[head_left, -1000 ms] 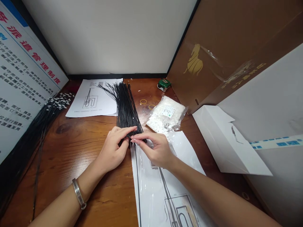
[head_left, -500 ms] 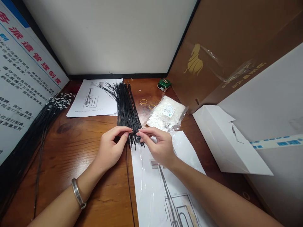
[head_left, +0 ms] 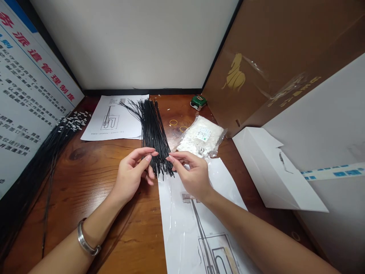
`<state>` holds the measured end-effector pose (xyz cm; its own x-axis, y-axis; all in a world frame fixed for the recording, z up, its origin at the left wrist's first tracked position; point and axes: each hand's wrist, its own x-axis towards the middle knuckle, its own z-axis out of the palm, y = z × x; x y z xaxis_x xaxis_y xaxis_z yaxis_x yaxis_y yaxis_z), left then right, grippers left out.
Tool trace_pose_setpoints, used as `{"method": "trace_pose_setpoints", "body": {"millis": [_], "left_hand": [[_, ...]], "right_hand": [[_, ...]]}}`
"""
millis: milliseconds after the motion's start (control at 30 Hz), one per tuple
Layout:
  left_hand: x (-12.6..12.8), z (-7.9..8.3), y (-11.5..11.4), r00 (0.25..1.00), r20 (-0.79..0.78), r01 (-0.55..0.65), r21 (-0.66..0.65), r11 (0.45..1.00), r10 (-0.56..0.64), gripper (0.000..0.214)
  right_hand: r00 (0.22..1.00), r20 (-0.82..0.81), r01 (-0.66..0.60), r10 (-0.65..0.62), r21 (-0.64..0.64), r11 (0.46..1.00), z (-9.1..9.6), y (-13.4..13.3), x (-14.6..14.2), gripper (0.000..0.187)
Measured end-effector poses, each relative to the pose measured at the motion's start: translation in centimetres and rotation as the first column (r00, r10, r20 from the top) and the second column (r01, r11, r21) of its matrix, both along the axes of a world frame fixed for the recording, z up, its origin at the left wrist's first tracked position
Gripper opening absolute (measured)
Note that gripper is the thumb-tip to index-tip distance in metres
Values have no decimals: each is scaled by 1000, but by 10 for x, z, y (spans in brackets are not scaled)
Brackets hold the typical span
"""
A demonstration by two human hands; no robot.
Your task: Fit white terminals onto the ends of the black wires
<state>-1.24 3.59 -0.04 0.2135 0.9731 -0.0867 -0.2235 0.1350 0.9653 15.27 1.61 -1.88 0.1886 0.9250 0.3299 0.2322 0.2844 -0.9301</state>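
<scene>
Over the near end of a bundle of thin black wires [head_left: 154,125], both my hands work close together. My left hand [head_left: 132,171] is closed in a pinch, thumb against forefinger, and a single black wire [head_left: 121,232] trails from it toward the table's near edge, smeared by motion. My right hand [head_left: 192,171] pinches thumb and forefinger just right of the bundle's ends; whatever sits between those tips is too small to make out. A clear bag of small white pieces [head_left: 201,135] lies just beyond my right hand.
A printed drawing [head_left: 182,228] lies under my right forearm, another sheet [head_left: 98,127] behind left. A long bundle of white-tipped black wires [head_left: 48,152] lies at left. A green tape measure [head_left: 198,102], rubber bands [head_left: 173,122], a brown carton [head_left: 256,57] and a white box [head_left: 265,167] are at right.
My left hand has shifted slightly left, its lower fingers uncurling. The single wire's trailing part has swung left. My right hand has hardly moved.
</scene>
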Motion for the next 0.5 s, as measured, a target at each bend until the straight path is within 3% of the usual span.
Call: {"method": "trace_pose_setpoints", "body": {"millis": [300,500], "left_hand": [[5,-2,-9,988,96,129,-111,985,-118,35],[7,3,-12,982,-7,190,-84,978,-191,30]], "right_hand": [[1000,11,-21,21,38,999,2,-1,0,9],[998,17,-67,66,105,992,2,-1,1,8]]}}
